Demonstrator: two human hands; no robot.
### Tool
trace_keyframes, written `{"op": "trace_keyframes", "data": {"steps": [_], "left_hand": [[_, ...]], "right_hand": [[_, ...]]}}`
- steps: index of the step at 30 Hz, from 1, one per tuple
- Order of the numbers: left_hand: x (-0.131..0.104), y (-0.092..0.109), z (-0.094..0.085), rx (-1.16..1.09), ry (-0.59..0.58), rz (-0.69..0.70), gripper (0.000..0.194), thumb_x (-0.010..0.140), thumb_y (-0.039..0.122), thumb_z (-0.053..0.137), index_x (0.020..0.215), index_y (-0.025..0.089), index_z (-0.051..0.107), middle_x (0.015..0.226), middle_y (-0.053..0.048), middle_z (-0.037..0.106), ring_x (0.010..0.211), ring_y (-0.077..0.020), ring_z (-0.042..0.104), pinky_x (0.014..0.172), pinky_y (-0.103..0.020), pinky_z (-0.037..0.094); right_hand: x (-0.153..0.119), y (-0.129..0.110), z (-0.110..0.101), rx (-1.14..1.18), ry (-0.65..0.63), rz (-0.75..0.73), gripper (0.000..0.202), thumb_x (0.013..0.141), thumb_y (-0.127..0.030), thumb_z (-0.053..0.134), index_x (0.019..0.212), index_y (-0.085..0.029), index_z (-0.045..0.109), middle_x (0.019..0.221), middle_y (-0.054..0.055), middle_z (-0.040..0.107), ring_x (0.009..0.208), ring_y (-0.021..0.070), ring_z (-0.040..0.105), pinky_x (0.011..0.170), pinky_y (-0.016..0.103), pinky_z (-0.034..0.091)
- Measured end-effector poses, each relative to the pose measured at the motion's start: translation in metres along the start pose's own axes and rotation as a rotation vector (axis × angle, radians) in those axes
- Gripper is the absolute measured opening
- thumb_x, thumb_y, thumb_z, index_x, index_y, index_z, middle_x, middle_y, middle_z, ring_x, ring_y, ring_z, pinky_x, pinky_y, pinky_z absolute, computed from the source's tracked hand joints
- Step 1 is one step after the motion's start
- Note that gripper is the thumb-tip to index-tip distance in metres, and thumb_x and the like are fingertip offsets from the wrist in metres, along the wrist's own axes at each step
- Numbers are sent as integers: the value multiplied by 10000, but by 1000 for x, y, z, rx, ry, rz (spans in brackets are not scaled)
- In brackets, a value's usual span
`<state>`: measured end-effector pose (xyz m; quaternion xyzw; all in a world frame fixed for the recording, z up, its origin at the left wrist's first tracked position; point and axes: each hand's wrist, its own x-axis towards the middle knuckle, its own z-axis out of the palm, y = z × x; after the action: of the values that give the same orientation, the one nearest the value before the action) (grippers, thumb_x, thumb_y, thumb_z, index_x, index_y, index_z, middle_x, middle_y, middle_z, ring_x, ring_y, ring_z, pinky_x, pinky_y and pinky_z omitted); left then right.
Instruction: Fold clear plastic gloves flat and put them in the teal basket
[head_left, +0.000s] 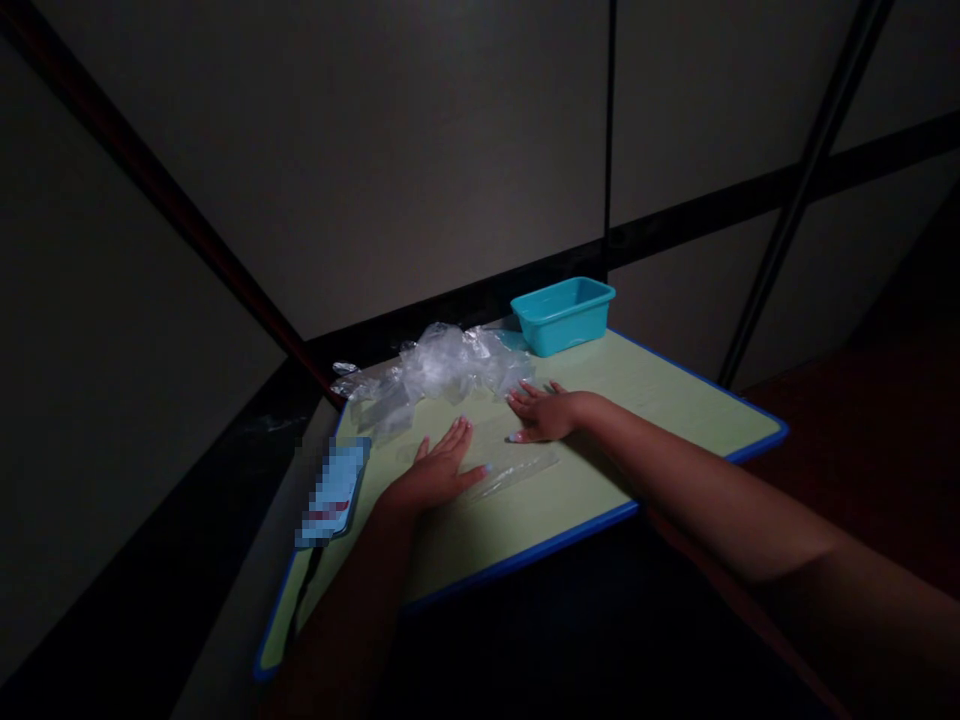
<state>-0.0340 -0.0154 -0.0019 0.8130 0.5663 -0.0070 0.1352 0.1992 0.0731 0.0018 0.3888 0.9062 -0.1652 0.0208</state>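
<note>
A clear plastic bag (517, 475) lies flat on the pale green table (675, 400), its near edge creased and shiny. My left hand (439, 468) rests on the left part of it, palm down with fingers spread. On the right, my right hand (546, 413) is also laid flat, fingers apart, at the bag's far right side. The bag's outline is faint, so its full extent is hard to see. Just beyond my hands sits a crumpled heap of clear plastic bags (457, 362). Neither hand grips anything.
At the table's back right corner stands a turquoise plastic basin (566, 325). A light blue phone-like item (337, 490), partly blurred out, lies at the left edge with a dark strap or cord below it. Pale wall panels (450, 150) rise behind the blue-edged table.
</note>
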Motion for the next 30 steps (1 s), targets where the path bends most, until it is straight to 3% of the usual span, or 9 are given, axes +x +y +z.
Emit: {"op": "trace_keyframes", "data": {"steps": [9,12,16,19,23,26,30], "left_hand": [[0,2,1,-21,15,-15,768,826,563,417,1457,204,167,1513,-127,92,1394,-273,81,1079,-552,37],[-2,1,-3,-80,39,-20,751,829,532,426,1455,196,182,1517,-112,103,1397,-257,84,1090,-527,30],[-4,-8,-13,-189,278,-45,630,853,463,416,1414,200,303,1510,-96,196,1392,-244,141,1105,-488,75],[-3,-21,-18,-204,527,-111,508,853,405,434,1320,203,440,1449,-98,363,1352,-248,274,1093,-474,167],[-1,-42,-22,-164,775,-246,272,828,341,446,939,170,627,1036,-101,647,1022,-231,575,909,-364,423],[-2,-54,-24,-119,826,-438,214,817,321,447,736,179,584,781,-64,627,807,-215,600,744,-320,461],[-3,-59,-25,-91,783,-514,189,815,320,463,724,185,560,741,-45,606,769,-201,586,691,-291,441]], "right_hand": [[-7,4,-10,-80,-87,42,1026,705,-737,467,1469,-149,118,1517,156,18,1376,340,-64,1044,626,55],[-10,2,-15,-21,-74,35,936,770,-671,461,1468,-151,119,1516,146,56,1379,343,-28,1044,629,78],[-9,6,-21,60,-11,13,629,912,-455,351,1460,-192,189,1505,118,149,1384,303,92,1058,597,132],[-7,10,-21,60,94,62,526,935,-407,296,1437,-252,261,1491,88,221,1377,299,148,1030,649,76],[-5,9,-18,51,190,52,519,913,-406,349,1417,-295,292,1479,51,264,1376,309,143,988,697,4],[-6,2,-16,70,194,-20,518,903,-402,371,1409,-318,303,1489,15,236,1384,304,96,994,694,-1],[-5,-10,-10,120,205,-118,519,911,-421,348,1416,-318,293,1494,10,220,1388,279,88,1030,649,-22]]}}
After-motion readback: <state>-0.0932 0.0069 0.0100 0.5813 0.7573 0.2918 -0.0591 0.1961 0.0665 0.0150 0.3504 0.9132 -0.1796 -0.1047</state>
